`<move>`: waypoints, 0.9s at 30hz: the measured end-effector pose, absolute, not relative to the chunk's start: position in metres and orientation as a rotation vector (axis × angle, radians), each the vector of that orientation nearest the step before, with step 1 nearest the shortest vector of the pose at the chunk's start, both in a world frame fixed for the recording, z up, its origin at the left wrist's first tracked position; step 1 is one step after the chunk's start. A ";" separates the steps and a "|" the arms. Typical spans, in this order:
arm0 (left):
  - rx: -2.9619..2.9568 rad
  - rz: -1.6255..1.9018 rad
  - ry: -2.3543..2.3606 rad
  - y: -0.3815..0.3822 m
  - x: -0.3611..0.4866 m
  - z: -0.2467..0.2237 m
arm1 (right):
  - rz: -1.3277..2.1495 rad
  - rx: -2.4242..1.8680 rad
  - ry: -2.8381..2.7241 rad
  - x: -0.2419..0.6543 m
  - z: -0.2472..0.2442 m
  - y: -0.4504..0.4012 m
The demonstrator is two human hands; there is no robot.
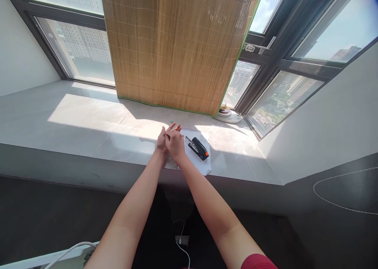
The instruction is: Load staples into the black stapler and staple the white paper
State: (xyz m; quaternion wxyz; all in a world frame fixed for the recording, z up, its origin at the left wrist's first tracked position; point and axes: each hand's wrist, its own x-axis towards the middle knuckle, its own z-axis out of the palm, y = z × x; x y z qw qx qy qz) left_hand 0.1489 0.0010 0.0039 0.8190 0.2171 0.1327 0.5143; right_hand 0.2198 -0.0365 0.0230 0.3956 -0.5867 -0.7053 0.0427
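Note:
My left hand point(162, 141) is turned palm up above the sill, its fingers stretched out and partly covered by the other hand. Over that palm, my right hand point(175, 144) has its fingers curled together in a pinch; whatever is between them is too small or hidden to make out. Just right of my hands lies a black stapler point(199, 148) with an orange end, opened so that its metal staple channel point(191, 144) shows. Beneath the stapler are white sheets of paper point(203, 168), with small dark specks near their far edge.
The pale stone window sill point(73, 123) ends in a front edge close to my wrists. A bamboo blind point(174, 48) hangs behind it. Stacked round discs point(228, 115) rest at the back right corner. A white cable point(184, 251) hangs below, near my legs.

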 end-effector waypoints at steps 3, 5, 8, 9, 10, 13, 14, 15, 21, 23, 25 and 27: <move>0.487 1.063 0.274 0.000 0.149 0.006 | 0.169 -1.582 -1.728 0.230 0.031 -0.047; 0.504 1.045 0.255 0.000 0.149 0.008 | 0.205 -1.585 -1.696 0.241 0.039 -0.056; 0.479 1.050 0.286 0.002 0.147 0.008 | 0.104 -1.536 -1.593 0.279 0.052 -0.064; 0.456 1.081 0.326 0.003 0.147 0.007 | 0.064 -1.529 -1.544 0.300 0.054 -0.064; 0.429 1.125 0.370 0.005 0.146 0.005 | 0.026 -1.559 -1.479 0.325 0.056 -0.063; 0.345 1.265 0.457 0.012 0.145 0.000 | -0.021 -1.754 -1.279 0.415 0.051 -0.049; 0.317 1.290 0.464 0.013 0.145 -0.001 | -0.036 -1.885 -1.204 0.445 0.046 -0.042; 0.292 1.302 0.466 0.015 0.145 -0.003 | -0.049 -2.010 -1.160 0.472 0.040 -0.035; 0.287 1.300 0.479 0.020 0.144 -0.006 | 0.035 -2.171 -1.190 0.546 -0.002 -0.005; 0.311 1.298 0.498 0.022 0.144 -0.007 | 0.049 -2.145 -1.246 0.549 -0.011 -0.001; 0.333 1.297 0.521 0.025 0.144 -0.008 | 0.030 -2.129 -1.286 0.549 -0.016 0.000; 0.344 1.296 0.541 0.027 0.144 -0.009 | -0.006 -2.132 -1.315 0.546 -0.020 -0.003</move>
